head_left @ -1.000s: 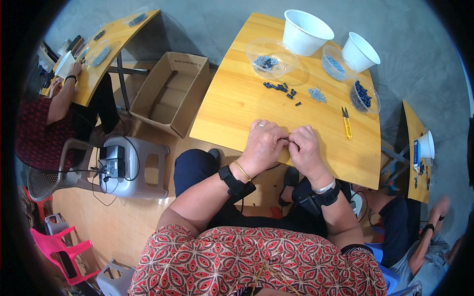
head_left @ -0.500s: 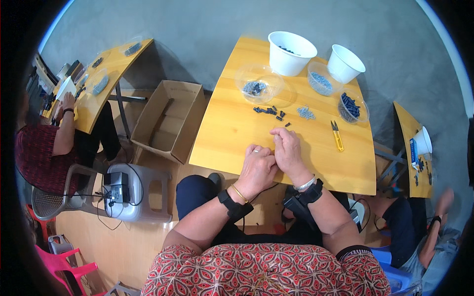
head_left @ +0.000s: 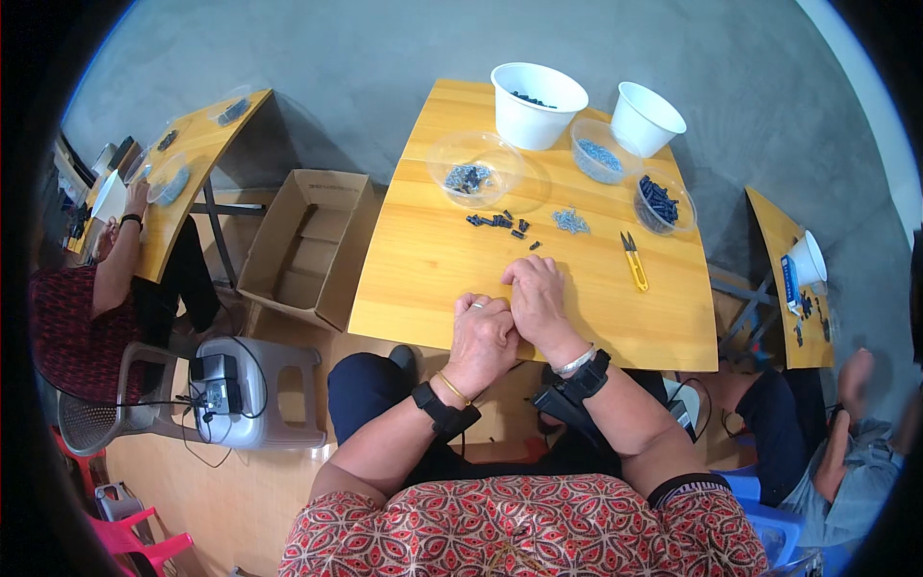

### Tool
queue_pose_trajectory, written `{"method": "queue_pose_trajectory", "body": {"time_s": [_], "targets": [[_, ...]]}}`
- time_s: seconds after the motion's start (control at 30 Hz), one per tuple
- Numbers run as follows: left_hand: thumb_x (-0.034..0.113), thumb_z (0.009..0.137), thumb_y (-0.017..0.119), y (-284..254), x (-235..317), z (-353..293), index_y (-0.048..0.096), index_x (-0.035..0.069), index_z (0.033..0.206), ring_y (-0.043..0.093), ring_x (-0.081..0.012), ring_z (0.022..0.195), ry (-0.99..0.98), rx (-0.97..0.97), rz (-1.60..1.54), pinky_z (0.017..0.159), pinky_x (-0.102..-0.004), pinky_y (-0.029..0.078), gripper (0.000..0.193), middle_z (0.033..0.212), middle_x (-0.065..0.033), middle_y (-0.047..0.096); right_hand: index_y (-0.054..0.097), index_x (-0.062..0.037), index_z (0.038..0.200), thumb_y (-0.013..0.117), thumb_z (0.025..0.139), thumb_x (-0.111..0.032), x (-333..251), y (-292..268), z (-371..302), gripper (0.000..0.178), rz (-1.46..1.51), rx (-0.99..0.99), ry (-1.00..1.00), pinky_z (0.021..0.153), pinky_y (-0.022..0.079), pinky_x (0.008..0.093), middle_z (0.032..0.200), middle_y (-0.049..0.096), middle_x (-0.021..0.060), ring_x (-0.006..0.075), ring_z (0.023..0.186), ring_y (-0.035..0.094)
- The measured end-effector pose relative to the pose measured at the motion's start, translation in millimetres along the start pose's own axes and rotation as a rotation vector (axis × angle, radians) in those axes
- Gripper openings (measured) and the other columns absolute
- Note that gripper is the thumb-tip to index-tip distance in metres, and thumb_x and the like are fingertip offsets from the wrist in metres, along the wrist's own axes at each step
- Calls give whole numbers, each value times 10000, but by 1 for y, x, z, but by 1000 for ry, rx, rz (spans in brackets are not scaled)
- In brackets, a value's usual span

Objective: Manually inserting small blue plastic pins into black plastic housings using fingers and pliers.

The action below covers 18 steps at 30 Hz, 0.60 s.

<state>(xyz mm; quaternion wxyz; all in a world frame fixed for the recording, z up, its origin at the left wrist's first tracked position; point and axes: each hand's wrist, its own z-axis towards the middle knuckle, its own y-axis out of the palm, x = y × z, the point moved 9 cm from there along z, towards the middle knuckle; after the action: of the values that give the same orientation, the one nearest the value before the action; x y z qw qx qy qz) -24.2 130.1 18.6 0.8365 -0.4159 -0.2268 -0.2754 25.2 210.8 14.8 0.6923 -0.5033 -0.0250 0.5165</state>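
My left hand (head_left: 481,337) and my right hand (head_left: 535,300) rest pressed together at the near edge of a yellow wooden table (head_left: 423,260). The fingers of both are curled closed; whether something small is pinched between them is hidden. Each wrist wears a black strap. Beyond the hands lie a row of small dark parts (head_left: 500,223), a little pile of grey parts (head_left: 570,221) and yellow-handled snips (head_left: 634,262).
At the table's far side stand two white tubs (head_left: 536,104) (head_left: 646,117) and three clear bowls of small parts (head_left: 473,168) (head_left: 601,154) (head_left: 660,202). An open cardboard box (head_left: 308,245) and a grey stool (head_left: 255,389) sit on the floor at left. Other people work at neighbouring tables at left and right.
My two hands have slid back toward the near edge of the table and stayed together. The view has tilted, so the table sits a little lower in the picture.
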Motion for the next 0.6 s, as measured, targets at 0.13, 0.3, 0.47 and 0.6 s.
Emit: {"method": "queue_pose_trajectory", "body": {"time_s": [0.13,0.3,0.47,0.6], "targets": [[0,589,588,-2,3,-1,547,58,597,502,-249,676,7,1,30,737,-365,349,72,672,-65,541,535,-92,729,444,713,-40,-2,0,-2,106,-56,-29,-2,656,327,415,756,521,84,295,770,446],[6,574,590,-2,-1,-4,548,57,597,503,-261,668,-17,14,25,715,-359,351,70,670,-75,541,540,-100,769,456,718,-48,-4,6,-3,111,-71,-77,14,679,325,422,789,540,104,302,789,455],[16,706,645,-15,-15,-3,609,23,692,507,-172,608,-123,138,-335,595,-287,401,40,649,-50,547,532,-51,923,466,875,-109,31,-12,-5,99,722,129,226,669,392,278,775,515,26,125,717,468],[77,800,641,-6,-54,-12,645,3,779,499,-33,680,-510,220,-1027,626,-186,415,77,712,10,590,514,-18,971,487,875,-87,7,-23,-21,121,684,-3,220,653,407,244,762,482,19,111,710,468]]}}
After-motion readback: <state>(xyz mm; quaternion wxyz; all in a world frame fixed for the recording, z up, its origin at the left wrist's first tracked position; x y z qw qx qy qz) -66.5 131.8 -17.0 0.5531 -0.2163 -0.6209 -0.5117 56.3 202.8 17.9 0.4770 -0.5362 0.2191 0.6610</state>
